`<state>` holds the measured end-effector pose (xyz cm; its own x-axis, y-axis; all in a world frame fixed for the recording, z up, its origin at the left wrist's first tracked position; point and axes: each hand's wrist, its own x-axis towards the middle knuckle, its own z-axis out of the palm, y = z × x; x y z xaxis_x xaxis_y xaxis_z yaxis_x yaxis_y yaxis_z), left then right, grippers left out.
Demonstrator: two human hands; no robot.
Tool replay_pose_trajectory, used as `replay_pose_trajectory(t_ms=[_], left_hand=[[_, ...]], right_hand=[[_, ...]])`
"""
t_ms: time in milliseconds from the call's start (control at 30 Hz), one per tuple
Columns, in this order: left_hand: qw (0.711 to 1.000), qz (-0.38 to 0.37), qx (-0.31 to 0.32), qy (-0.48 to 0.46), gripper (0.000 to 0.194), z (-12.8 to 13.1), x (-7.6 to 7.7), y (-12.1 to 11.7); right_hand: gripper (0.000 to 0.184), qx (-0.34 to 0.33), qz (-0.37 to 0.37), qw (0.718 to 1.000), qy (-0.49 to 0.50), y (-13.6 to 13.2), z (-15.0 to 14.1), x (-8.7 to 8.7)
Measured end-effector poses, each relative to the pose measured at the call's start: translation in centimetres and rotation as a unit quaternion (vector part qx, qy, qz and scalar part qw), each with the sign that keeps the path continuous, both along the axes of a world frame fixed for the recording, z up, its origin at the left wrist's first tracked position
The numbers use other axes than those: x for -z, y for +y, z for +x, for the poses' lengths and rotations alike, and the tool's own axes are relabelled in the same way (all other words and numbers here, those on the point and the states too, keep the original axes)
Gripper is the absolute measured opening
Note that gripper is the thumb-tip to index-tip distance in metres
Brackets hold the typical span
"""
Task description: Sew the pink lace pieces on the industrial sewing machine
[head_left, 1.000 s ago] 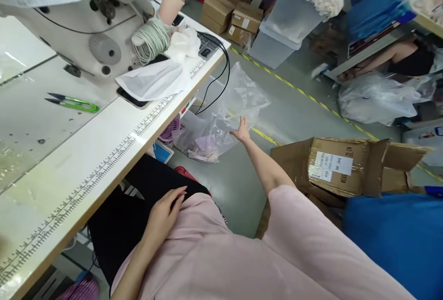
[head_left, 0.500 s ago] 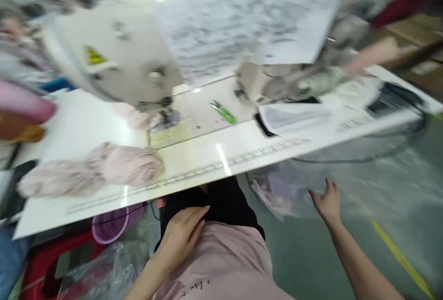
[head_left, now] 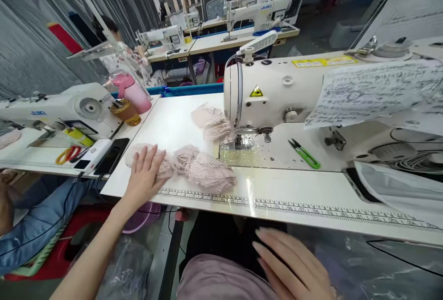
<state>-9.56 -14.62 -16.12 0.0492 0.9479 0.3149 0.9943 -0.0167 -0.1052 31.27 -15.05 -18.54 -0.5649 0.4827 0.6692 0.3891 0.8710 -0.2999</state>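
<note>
My left hand (head_left: 144, 176) lies flat with fingers spread on the left end of a bundle of pale pink lace pieces (head_left: 194, 168) on the white sewing table (head_left: 311, 198). A second pink lace piece (head_left: 211, 122) sits by the needle of the white sewing machine (head_left: 273, 92). My right hand (head_left: 294, 263) is open below the table's front edge, fingers stretched out over my lap, holding nothing.
Green thread snips (head_left: 304, 153) lie right of the needle. A handwritten paper sheet (head_left: 374, 90) hangs on the machine. A phone (head_left: 111, 156), a pink bottle (head_left: 133, 92) and a neighbouring machine (head_left: 62, 108) stand left, where a person in jeans (head_left: 41, 219) sits. Clear plastic bags (head_left: 380, 267) lie low right.
The view swung from the floor on the right back to the table. My right hand left the plastic bag and came to my lap; my left hand rose from my lap onto the pink lace.
</note>
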Motion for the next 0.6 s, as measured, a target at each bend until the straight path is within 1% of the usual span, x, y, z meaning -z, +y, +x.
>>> replay_pose_trajectory(t_ms=[67,100,133,167,200,233,300,367,400,467,500,533,567,600], left_hand=[[0.999,-0.035,-0.007,-0.001,0.057,-2.1,0.5,2.1],[0.999,-0.047,-0.012,-0.003,0.055,-3.0,0.6,3.3],[0.999,-0.051,-0.013,-0.008,0.054,-3.7,0.7,4.7],[0.999,-0.051,-0.010,-0.013,0.054,-4.4,0.6,6.2],[0.999,-0.049,-0.004,-0.019,0.055,-4.9,0.5,7.8],[0.999,-0.047,0.005,-0.026,0.055,-5.4,0.2,9.2],[0.998,-0.046,0.024,-0.040,0.056,-6.0,-0.5,11.7],[0.997,-0.039,0.038,-0.049,0.057,-6.1,-1.3,12.7],[0.997,-0.026,0.037,-0.056,0.058,-6.0,-1.7,12.5],[0.995,0.005,0.005,-0.096,0.057,-5.1,-2.4,10.7],[0.985,0.025,-0.038,-0.168,0.051,-4.3,-2.6,9.3],[0.962,0.015,-0.085,-0.258,0.048,-3.3,-2.6,7.6],[0.928,-0.050,-0.113,-0.352,0.050,-2.1,-2.6,5.8],[0.874,-0.152,-0.107,-0.448,0.055,-0.8,-2.5,4.0]], right_hand=[[0.053,-0.008,0.032,0.999,-0.004,3.1,-4.8,-2.4],[0.053,-0.007,0.031,0.999,-0.008,4.5,-7.0,-3.2],[0.058,0.004,0.010,1.000,-0.020,5.8,-8.9,-3.8],[0.069,0.012,-0.012,0.999,-0.036,6.9,-10.5,-4.1],[0.082,0.026,-0.049,0.996,-0.068,7.8,-11.8,-4.3],[0.089,0.037,-0.093,0.990,-0.100,8.5,-12.8,-4.3],[0.090,0.039,-0.159,0.975,-0.152,9.1,-14.1,-4.1],[0.083,0.033,-0.176,0.969,-0.167,9.1,-14.4,-3.8],[0.081,0.036,-0.172,0.971,-0.161,9.0,-14.4,-3.6],[0.080,0.054,-0.162,0.976,-0.137,8.7,-14.2,-3.3],[0.079,0.064,-0.160,0.977,-0.126,8.5,-14.1,-3.2],[0.078,0.071,-0.156,0.978,-0.118,8.3,-13.9,-3.1],[0.077,0.075,-0.148,0.980,-0.112,8.1,-13.9,-3.0],[0.076,0.077,-0.136,0.982,-0.109,7.8,-13.8,-3.0]])
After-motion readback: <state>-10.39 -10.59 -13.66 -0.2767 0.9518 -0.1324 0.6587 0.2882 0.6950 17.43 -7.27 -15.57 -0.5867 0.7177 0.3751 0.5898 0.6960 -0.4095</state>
